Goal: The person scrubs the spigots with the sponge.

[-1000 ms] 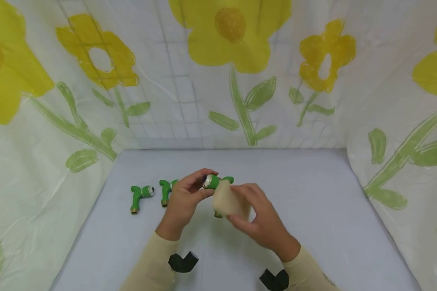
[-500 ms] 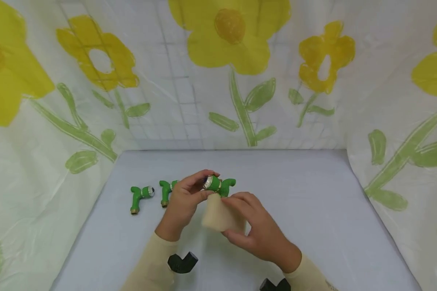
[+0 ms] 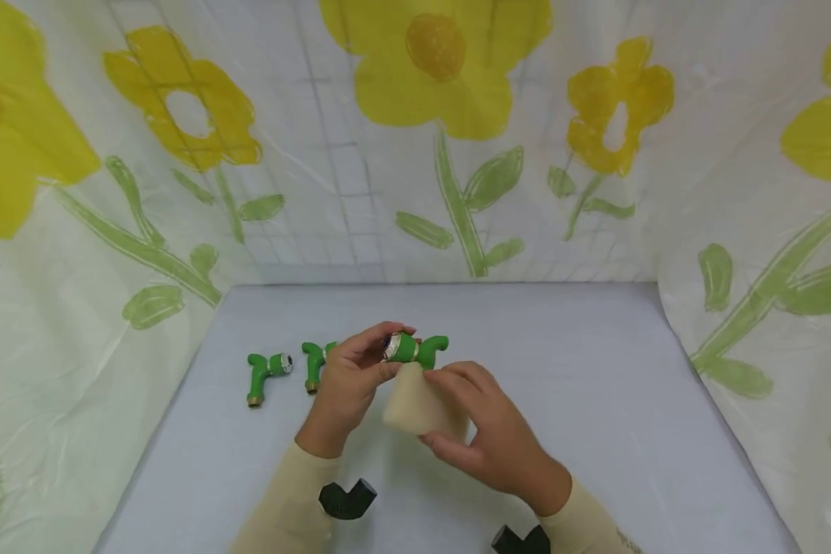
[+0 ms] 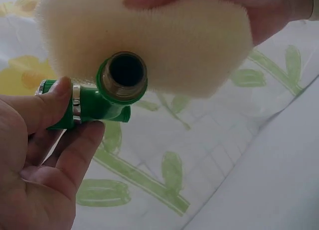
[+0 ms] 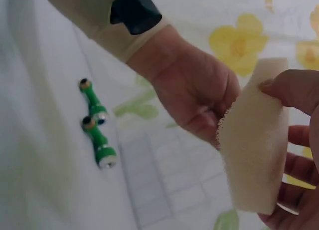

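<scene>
My left hand (image 3: 346, 377) holds a green tap-like fitting (image 3: 429, 352) by its silver-ringed end, above the table, between thumb and fingers. Its threaded open end (image 4: 125, 76) faces the camera in the left wrist view. With my right hand (image 3: 488, 431) I grip a thick cream sponge (image 3: 418, 404) by its edges, thumb on one side and fingers on the other. The sponge lies against the fitting's stem and hides most of it in the head view. In the right wrist view the sponge (image 5: 256, 140) covers the fitting and my left fingertips.
Two similar green fittings lie on the table to the left: one (image 3: 266, 375) in full view, the other (image 3: 314, 365) partly behind my left hand. The pale table (image 3: 582, 369) ends at a flowered curtain (image 3: 360, 177) at the back and sides.
The sponge in my right hand has moved down along the fitting's stem, baring its curved top, then shifted up slightly. My left hand has kept its hold almost in place.
</scene>
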A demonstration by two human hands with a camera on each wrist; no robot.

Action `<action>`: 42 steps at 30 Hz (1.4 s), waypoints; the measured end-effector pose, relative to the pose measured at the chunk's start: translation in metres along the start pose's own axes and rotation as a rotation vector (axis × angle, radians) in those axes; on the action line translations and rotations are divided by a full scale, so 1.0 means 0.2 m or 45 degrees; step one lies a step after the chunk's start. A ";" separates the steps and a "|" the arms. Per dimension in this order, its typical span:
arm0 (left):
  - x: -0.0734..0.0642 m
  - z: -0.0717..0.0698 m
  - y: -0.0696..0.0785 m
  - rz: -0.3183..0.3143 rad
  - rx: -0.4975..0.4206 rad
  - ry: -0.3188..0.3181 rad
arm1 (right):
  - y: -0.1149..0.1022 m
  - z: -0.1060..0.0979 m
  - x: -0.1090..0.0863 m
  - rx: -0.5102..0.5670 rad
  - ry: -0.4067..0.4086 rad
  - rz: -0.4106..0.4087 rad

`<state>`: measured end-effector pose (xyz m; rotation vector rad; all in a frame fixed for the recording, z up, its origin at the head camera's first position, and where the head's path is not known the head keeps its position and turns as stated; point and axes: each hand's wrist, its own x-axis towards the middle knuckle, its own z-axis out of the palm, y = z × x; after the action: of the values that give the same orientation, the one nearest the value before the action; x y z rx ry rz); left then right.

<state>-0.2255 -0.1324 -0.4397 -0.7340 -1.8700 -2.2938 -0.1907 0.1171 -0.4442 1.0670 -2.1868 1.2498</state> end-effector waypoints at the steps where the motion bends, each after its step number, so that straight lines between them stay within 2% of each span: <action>1: 0.00 0.00 0.00 0.005 -0.011 -0.008 | 0.00 0.00 0.01 -0.031 0.018 0.005; 4: 0.00 0.00 0.00 0.004 -0.033 -0.035 | 0.05 -0.02 0.02 -0.143 0.158 0.147; 6: -0.01 0.00 0.01 0.000 -0.025 -0.049 | 0.07 -0.02 0.02 -0.166 0.227 0.230; 7: -0.01 0.00 0.01 0.000 -0.022 -0.049 | 0.07 -0.01 0.01 -0.155 0.238 0.238; 9: -0.01 0.00 0.01 0.004 -0.010 -0.037 | 0.05 0.01 0.00 -0.075 0.197 0.166; 12: -0.01 -0.01 0.01 0.026 -0.049 -0.031 | 0.00 0.04 -0.01 0.041 0.076 -0.015; 14: -0.01 -0.02 0.01 0.045 -0.092 -0.037 | -0.01 0.04 0.00 0.048 0.053 -0.056; 16: -0.01 -0.02 0.01 0.046 -0.142 -0.057 | 0.01 0.03 0.01 -0.019 0.107 0.001; 18: -0.01 -0.01 0.00 0.027 -0.167 -0.069 | 0.05 0.02 0.02 -0.077 0.168 0.130; 21: -0.01 -0.01 -0.01 -0.002 -0.205 -0.071 | 0.08 0.02 0.00 -0.078 0.195 0.257; 23: -0.01 -0.01 -0.01 -0.004 -0.218 -0.045 | 0.06 0.03 -0.01 0.008 0.148 0.227; 27: 0.00 -0.02 -0.01 0.003 -0.267 -0.024 | -0.01 0.04 -0.01 0.162 0.007 0.031; 29: 0.00 -0.02 -0.01 0.003 -0.288 -0.044 | -0.01 0.04 0.00 0.152 0.014 0.011; 30: 0.00 -0.02 -0.01 -0.001 -0.298 -0.057 | 0.00 0.03 0.01 0.114 0.047 0.037; 34: 0.00 -0.01 -0.02 -0.012 -0.295 -0.084 | 0.05 0.02 0.02 -0.031 0.221 0.255; 36: 0.00 -0.01 -0.02 -0.016 -0.286 -0.068 | 0.05 0.03 0.02 -0.022 0.228 0.293; 42: -0.01 -0.02 -0.01 -0.021 -0.317 0.016 | -0.03 0.06 0.00 0.210 0.016 0.077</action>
<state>-0.2266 -0.1362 -0.4435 -0.7311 -1.6080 -2.5653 -0.1862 0.1057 -0.4471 1.0593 -2.1512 1.4815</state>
